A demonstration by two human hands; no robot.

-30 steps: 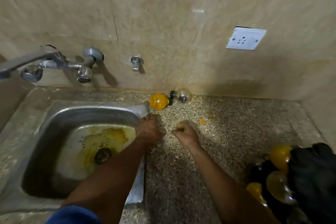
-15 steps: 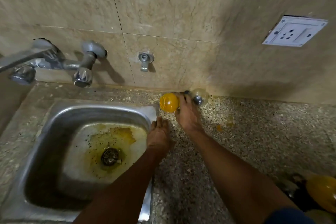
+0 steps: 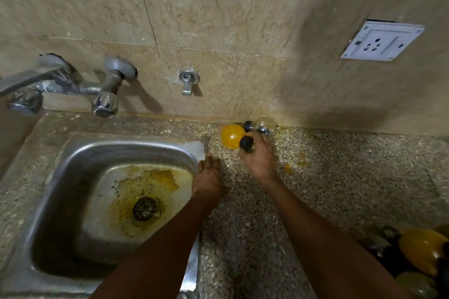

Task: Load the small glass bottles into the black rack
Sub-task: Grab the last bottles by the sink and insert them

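Two small round glass bottles lie at the foot of the wall: a yellow bottle (image 3: 230, 135) and a clear bottle (image 3: 267, 124), both with black caps. My right hand (image 3: 258, 160) is closed around the yellow bottle's neck, its black cap poking out by my thumb, and my fingertips touch the clear bottle. My left hand (image 3: 209, 178) rests flat on the counter at the sink's corner, holding nothing. The black rack (image 3: 386, 247) shows partly at the bottom right, with several bottles (image 3: 422, 249) in it.
A steel sink (image 3: 73, 153) with a stained bottom fills the left side, with a tap (image 3: 104, 94) on the wall above it. A small valve (image 3: 188, 80) and a white socket (image 3: 381, 41) are on the tiled wall. The speckled stone counter (image 3: 340, 189) stretches to the right.
My right hand moved from the counter up to the bottles by the wall and closed on the yellow one, turning its cap toward me. My left hand stayed at the sink's corner.
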